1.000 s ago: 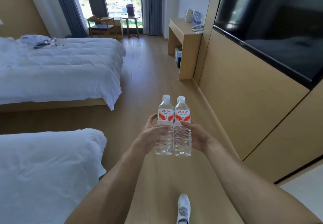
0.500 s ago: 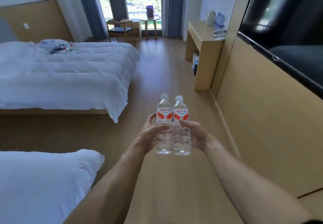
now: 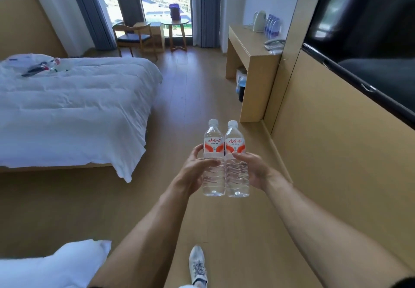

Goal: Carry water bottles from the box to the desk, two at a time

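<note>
Water bottles (image 3: 225, 159) upright between both hands (image 3: 226, 168)

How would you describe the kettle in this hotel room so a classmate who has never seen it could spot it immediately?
Find the wooden desk against the right wall, past the dark TV screen. At its far end stands the pale kettle, left of a row of blue-tinted bottles. It is the only opaque, rounded vessel there.

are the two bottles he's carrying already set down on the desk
No, the left hand and right hand hold the two bottles upright over the floor, short of the desk.
</note>
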`<state>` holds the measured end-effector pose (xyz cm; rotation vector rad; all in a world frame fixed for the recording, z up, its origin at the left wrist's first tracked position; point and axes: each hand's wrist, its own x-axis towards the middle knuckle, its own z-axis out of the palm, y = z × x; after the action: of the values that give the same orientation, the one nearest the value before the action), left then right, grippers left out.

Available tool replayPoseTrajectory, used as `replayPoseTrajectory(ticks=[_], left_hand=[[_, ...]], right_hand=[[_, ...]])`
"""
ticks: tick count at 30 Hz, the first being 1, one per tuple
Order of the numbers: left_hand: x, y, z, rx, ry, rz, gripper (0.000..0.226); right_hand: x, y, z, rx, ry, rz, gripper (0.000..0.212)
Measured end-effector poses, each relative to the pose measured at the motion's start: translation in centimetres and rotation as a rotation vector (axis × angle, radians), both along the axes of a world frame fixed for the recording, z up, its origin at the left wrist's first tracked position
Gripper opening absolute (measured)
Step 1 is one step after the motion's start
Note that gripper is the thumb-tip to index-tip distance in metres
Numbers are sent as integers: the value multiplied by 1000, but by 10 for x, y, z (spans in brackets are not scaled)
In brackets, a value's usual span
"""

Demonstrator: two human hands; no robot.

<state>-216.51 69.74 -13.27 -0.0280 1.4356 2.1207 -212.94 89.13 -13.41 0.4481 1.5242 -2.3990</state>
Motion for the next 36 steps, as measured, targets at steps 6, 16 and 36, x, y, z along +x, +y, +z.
replayPoseTrajectory(ticks=[6,16,36], left_hand=[[-129,23,-2,20,-22,-58,84],[-299,48,8,28,21,-137,94],[-653,138,10,-23,-37,-1,102]], right_hand=[[-117,14,8,29,-58,-111,45],[-277,37,22,46,-76,-150,44],[-662,135,13,-14,-77,62,47]])
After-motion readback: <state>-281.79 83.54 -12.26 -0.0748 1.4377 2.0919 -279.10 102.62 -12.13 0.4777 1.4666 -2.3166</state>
